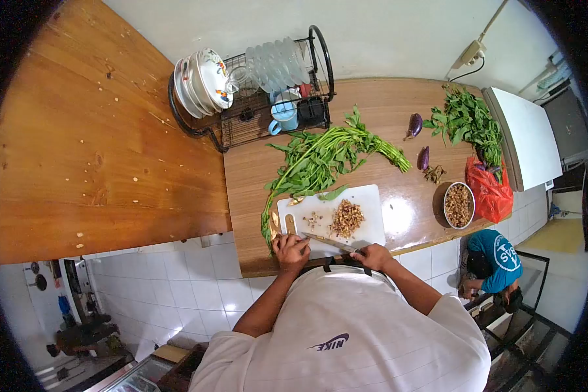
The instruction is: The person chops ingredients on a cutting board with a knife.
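Note:
A white cutting board [366,225] lies near the counter's front edge. On it are a pile of chopped brownish pieces [347,218] and a smaller scatter of bits to its left. My right hand [374,257] is closed round the handle of a knife [330,242], whose blade points left over the board's front part. At the board's lower left corner is my left hand [291,253], fingers bent together near the knife tip; what they hold, if anything, is too small to make out. Leafy green stems [326,153] lie behind the board.
A dish rack [248,117] with bowls and glasses stands at the back left. To the right are two eggplants [414,125], a bowl of chopped pieces [458,205], a red plastic bag [489,196] and more greens [467,117]. Another person [494,261] crouches at the lower right.

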`<state>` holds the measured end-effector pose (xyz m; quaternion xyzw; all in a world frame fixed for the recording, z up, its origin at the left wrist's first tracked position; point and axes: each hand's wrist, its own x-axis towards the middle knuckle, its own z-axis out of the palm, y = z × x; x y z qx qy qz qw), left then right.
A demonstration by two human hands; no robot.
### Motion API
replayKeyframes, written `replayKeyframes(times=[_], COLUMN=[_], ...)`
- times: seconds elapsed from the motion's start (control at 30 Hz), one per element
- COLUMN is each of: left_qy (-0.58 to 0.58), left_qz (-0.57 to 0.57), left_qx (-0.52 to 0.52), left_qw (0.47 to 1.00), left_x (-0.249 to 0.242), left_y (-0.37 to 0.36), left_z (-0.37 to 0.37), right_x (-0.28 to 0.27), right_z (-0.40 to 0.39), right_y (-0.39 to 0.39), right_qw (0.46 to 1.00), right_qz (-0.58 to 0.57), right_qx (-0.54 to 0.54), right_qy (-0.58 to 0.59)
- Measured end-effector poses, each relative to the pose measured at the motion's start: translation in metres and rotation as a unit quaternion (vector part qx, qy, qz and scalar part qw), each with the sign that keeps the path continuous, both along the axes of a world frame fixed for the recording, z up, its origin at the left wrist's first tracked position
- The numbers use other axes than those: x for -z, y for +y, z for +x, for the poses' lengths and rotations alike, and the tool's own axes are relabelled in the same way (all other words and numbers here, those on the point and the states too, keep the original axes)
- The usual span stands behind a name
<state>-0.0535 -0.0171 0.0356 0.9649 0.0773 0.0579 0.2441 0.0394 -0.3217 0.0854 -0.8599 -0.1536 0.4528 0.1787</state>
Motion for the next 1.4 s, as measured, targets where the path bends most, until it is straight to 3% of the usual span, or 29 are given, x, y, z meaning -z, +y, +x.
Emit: replayKeyframes(times=[0.23, 0.53, 0.6, 0.87, 0.93, 1.03, 1.07, 1.17, 1.4], left_qy=[-0.002, 0.014, 0.004, 0.011, 0.018, 0.009, 0.005, 0.002, 0.008], left_qz=[-0.011, -0.022, -0.017, -0.015, -0.016, -0.021, -0.023, -0.023, 0.004], left_qx=[0.01, -0.007, -0.011, -0.011, -0.015, -0.007, -0.015, -0.019, 0.031], left_qw=[1.0, 1.0, 1.0, 1.0, 1.0, 1.0, 1.0, 1.0, 0.999], left_x=[-0.004, 0.001, 0.002, 0.001, -0.002, -0.006, -0.007, -0.006, 0.005], left_y=[-0.001, 0.0, -0.001, -0.002, 0.001, 0.0, -0.002, -0.003, 0.008], left_z=[0.0, -0.004, -0.005, -0.002, -0.001, -0.001, -0.001, -0.002, -0.005], right_x=[0.004, 0.018, 0.022, 0.026, -0.006, -0.002, 0.022, 0.004, 0.002], right_z=[-0.001, 0.003, -0.001, 0.004, 0.011, 0.004, -0.001, 0.003, 0.0], right_y=[0.0, -0.005, -0.005, 0.022, 0.024, 0.0, -0.014, -0.02, -0.014], right_qw=[0.999, 0.998, 0.997, 0.999, 0.999, 1.0, 0.999, 1.0, 0.999], right_qz=[-0.011, 0.058, 0.077, 0.014, 0.014, 0.011, 0.002, -0.017, 0.023], right_qx=[-0.012, -0.037, -0.002, -0.03, -0.025, -0.014, -0.016, -0.008, -0.022], right_qy=[-0.03, 0.011, 0.012, 0.031, 0.033, -0.021, -0.03, 0.003, 0.018])
